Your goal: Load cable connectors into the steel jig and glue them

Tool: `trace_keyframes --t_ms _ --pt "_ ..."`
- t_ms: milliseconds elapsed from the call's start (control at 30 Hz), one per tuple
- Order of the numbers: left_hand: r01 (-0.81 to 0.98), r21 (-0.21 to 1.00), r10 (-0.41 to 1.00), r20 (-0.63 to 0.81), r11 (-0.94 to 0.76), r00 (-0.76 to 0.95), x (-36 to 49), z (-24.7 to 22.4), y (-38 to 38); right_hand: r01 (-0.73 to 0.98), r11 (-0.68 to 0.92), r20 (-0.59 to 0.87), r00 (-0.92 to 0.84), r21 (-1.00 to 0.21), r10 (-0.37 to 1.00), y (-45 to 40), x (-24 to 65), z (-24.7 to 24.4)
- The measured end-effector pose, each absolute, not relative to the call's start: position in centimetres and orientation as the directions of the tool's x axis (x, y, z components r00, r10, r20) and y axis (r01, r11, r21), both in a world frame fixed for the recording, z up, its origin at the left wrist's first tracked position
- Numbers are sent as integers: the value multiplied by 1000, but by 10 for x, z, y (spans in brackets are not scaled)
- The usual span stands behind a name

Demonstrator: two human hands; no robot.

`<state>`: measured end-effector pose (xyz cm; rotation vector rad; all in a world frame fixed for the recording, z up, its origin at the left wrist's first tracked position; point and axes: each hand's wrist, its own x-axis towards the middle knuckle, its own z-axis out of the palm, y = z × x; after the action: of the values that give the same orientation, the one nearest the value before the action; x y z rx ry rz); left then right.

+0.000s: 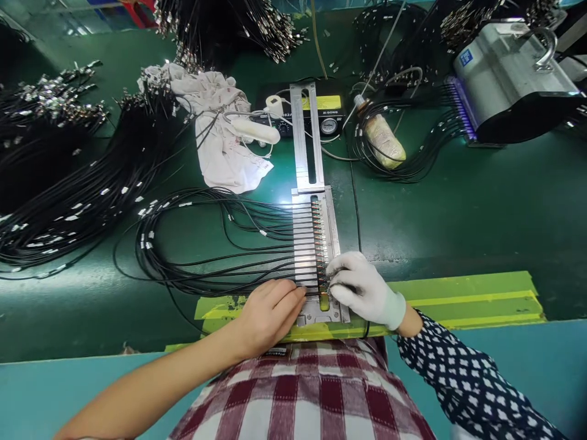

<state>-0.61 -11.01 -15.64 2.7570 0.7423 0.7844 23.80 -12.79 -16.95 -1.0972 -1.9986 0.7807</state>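
Observation:
A metal slotted fixture (334, 238) lies in front of me, with a row of black cables (270, 237) laid across it from the left. Their small metal connectors (317, 229) line up along its slot. My left hand (271, 310), bare, rests at the fixture's lower left with its fingers closed on the lowest cable. My right hand (364, 290) wears a white glove. Its thumb and index finger pinch at the connector end of that cable, on the right side of the slot; the fingertips partly hide the connector.
Large cable bundles (105, 165) cover the left side. A white cloth (224, 153), a black control box (328, 113) with a gauge and a wrapped bottle (384, 137) sit behind the fixture. A metal lamp-like unit (513, 79) glows violet over cable ends. Yellow-green tape (472, 299) lines the front edge.

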Motion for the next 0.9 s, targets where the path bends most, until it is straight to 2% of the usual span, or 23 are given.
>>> trace_keyframes --t_ms 200,367,500,700,767,900 --pt "290 278 386 413 -916 825 4 -151 -103 362 408 266 -381 -838 885 -126 238 -168" --pt "266 312 381 404 -912 832 6 -154 -100 371 430 286 -384 -823 878 -126 238 -170" --pt "283 382 429 383 -880 818 4 -154 -102 396 461 305 -397 -794 866 -127 238 -172" --pt "410 550 615 260 -728 744 -20 -165 -108 489 464 296 -384 -739 875 -126 240 -170" --pt "440 526 631 264 -728 730 -27 -170 -111 532 419 282 -321 -736 904 -125 243 -170" --pt "437 352 545 315 -828 777 -32 -178 -115 531 303 248 -174 -791 953 -122 249 -173"
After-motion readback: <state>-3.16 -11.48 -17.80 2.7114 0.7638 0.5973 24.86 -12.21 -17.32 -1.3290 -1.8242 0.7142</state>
